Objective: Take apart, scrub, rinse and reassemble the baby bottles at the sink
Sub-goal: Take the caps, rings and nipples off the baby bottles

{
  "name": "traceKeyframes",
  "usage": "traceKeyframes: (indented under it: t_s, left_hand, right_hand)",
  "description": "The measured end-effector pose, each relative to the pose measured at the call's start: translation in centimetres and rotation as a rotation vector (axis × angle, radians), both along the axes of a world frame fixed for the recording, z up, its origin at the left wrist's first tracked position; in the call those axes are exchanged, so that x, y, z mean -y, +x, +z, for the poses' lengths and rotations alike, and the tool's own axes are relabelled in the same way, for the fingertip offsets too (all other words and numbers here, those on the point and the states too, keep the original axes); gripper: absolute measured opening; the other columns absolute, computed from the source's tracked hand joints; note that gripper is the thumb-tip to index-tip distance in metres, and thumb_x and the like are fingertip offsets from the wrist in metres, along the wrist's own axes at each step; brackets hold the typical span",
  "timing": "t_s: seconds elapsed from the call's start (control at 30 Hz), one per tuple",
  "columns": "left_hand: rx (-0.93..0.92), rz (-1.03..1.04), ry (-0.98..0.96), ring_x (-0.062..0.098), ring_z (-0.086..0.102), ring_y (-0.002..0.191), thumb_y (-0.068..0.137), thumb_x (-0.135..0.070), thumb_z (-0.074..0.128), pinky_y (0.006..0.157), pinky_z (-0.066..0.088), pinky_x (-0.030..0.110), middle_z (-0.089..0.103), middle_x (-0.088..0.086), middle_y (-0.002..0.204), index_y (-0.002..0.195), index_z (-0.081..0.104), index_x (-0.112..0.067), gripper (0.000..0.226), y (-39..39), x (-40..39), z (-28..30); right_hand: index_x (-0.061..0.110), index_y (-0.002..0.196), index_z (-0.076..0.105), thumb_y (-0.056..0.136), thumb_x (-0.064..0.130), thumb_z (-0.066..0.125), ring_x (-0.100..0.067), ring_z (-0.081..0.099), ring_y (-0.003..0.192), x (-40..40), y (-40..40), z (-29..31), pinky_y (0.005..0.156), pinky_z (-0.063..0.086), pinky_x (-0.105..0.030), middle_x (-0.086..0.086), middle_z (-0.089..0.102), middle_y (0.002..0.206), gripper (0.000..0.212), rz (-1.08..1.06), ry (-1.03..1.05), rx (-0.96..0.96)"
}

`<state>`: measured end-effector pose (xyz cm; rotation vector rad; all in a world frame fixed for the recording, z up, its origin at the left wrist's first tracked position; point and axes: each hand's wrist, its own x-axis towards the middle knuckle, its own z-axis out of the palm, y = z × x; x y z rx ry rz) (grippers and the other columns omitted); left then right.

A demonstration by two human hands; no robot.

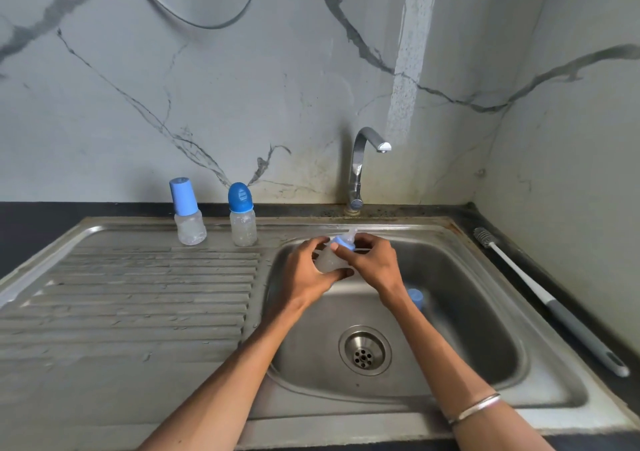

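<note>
Right hand [372,260]: fingers curl round the blue collar [341,242] of the held bottle [329,260], over the basin.
Left hand [304,270]: grips the bottle's clear body.
Done: its cap [415,298] appears to lie in the sink [485,277], just right of the wrist.
Left: unscrewing, scrubbing, rinsing; two capped bottles [189,213] stand further left; brush [540,294] lies untouched, far right.
Unclear: whether the collar is loosened; cap half hidden.

Scene is evenly, softly lit; a bright streak is seen on the wall [408,69] above the right hand [375,263]. Faint shadows only. Straight lines are bent at the edges by wide-angle distortion; detail is slightly softened throughout.
</note>
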<state>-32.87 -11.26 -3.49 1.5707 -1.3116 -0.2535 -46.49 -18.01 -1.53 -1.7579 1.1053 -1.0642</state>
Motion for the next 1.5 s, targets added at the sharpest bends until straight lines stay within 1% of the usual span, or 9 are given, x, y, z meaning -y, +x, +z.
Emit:
traceKeyframes:
  t_s: [0.2, 0.43, 0.6, 0.77, 0.97, 1.13, 1.27, 1.37, 1.5]
  left_hand:
    - [0.116, 0.02, 0.044, -0.004, 0.065, 0.082, 0.053, -0.064, 0.082, 0.074, 0.058, 0.032, 0.07, -0.02, 0.09, 0.104, 0.068, -0.037, 0.06, 0.6, 0.4, -0.8]
    - [0.225, -0.004, -0.018, 0.0, 0.065, 0.079, 0.064, -0.065, 0.075, 0.07, 0.056, 0.033, 0.071, -0.019, 0.089, 0.11, 0.068, -0.037, 0.054, 0.8, 0.5, -0.4]
    - [0.223, -0.05, 0.009, 0.003, 0.067, 0.077, 0.067, -0.067, 0.072, 0.07, 0.056, 0.035, 0.072, -0.018, 0.086, 0.11, 0.067, -0.041, 0.05, 1.3, 0.7, -0.4]
    - [0.166, -0.115, 0.069, -0.002, 0.069, 0.075, 0.071, -0.063, 0.071, 0.073, 0.059, 0.036, 0.073, -0.021, 0.083, 0.107, 0.068, -0.045, 0.04, 1.1, 0.6, -0.4]
    - [0.106, -0.074, 0.044, -0.002, 0.069, 0.075, 0.072, -0.056, 0.073, 0.073, 0.059, 0.034, 0.073, -0.02, 0.083, 0.103, 0.07, -0.037, 0.036, 0.7, 0.6, -0.6]
    - [0.099, -0.09, 0.04, -0.001, 0.069, 0.074, 0.071, -0.054, 0.074, 0.072, 0.059, 0.036, 0.074, -0.018, 0.085, 0.106, 0.07, -0.036, 0.04, 0.4, 0.7, -0.7]
    - [0.044, -0.1, -0.003, 0.003, 0.07, 0.077, 0.071, -0.053, 0.075, 0.073, 0.059, 0.038, 0.074, -0.017, 0.086, 0.103, 0.068, -0.043, 0.034, 0.9, 1.0, -0.9]
    - [-0.045, -0.097, -0.01, 0.006, 0.071, 0.077, 0.072, -0.047, 0.076, 0.074, 0.059, 0.041, 0.075, -0.013, 0.086, 0.101, 0.071, -0.036, 0.031, 1.0, 1.2, -1.0]
    - [-0.064, -0.113, -0.021, 0.004, 0.071, 0.08, 0.074, -0.043, 0.077, 0.075, 0.059, 0.036, 0.076, -0.014, 0.087, 0.1, 0.073, -0.032, 0.029, 0.7, 0.8, -0.7]
  right_hand:
    - [0.02, 0.101, 0.077, 0.073, 0.045, 0.085, -0.004, 0.071, 0.087, 0.3, -0.7, -0.2, 0.081, 0.057, -0.022, 0.009, 0.076, 0.092, 0.039, 0.0, 0.056, 0.074]
    - [0.019, 0.098, 0.079, 0.074, 0.036, 0.086, -0.003, 0.072, 0.085, -0.2, -1.1, 0.7, 0.074, 0.052, -0.014, 0.009, 0.077, 0.087, 0.03, 0.065, 0.037, 0.202]
    - [0.019, 0.105, 0.077, 0.081, 0.036, 0.08, -0.007, 0.072, 0.093, -0.4, -1.2, 1.1, 0.085, 0.054, -0.024, 0.006, 0.077, 0.096, 0.029, 0.169, 0.004, 0.172]
    - [0.016, 0.12, 0.071, 0.092, 0.021, 0.071, -0.011, 0.068, 0.108, 0.3, -2.4, 1.5, 0.096, 0.051, -0.025, 0.003, 0.075, 0.111, 0.028, 0.339, 0.074, 0.174]
    - [0.02, 0.114, 0.072, 0.084, 0.038, 0.078, -0.008, 0.07, 0.1, -0.2, -1.0, 0.9, 0.092, 0.054, -0.029, 0.006, 0.075, 0.104, 0.035, 0.182, 0.059, 0.202]
    - [0.022, 0.107, 0.07, 0.076, 0.038, 0.085, -0.004, 0.07, 0.087, -0.4, -0.3, 0.4, 0.081, 0.056, -0.025, 0.007, 0.075, 0.093, 0.039, 0.024, 0.016, 0.187]
    - [0.022, 0.126, 0.06, 0.09, 0.014, 0.072, -0.012, 0.069, 0.105, -0.1, -0.4, 0.6, 0.086, 0.053, -0.019, -0.003, 0.073, 0.112, 0.039, 0.155, 0.045, 0.249]
    - [0.021, 0.137, 0.05, 0.098, 0.002, 0.057, -0.012, 0.062, 0.118, 0.1, -0.1, 0.6, 0.094, 0.049, -0.018, -0.007, 0.066, 0.127, 0.044, 0.259, 0.082, 0.271]
    - [0.022, 0.141, 0.049, 0.089, 0.03, 0.074, -0.01, 0.064, 0.112, -0.5, 0.2, 0.7, 0.087, 0.054, -0.02, 0.0, 0.066, 0.124, 0.059, 0.139, 0.057, 0.194]
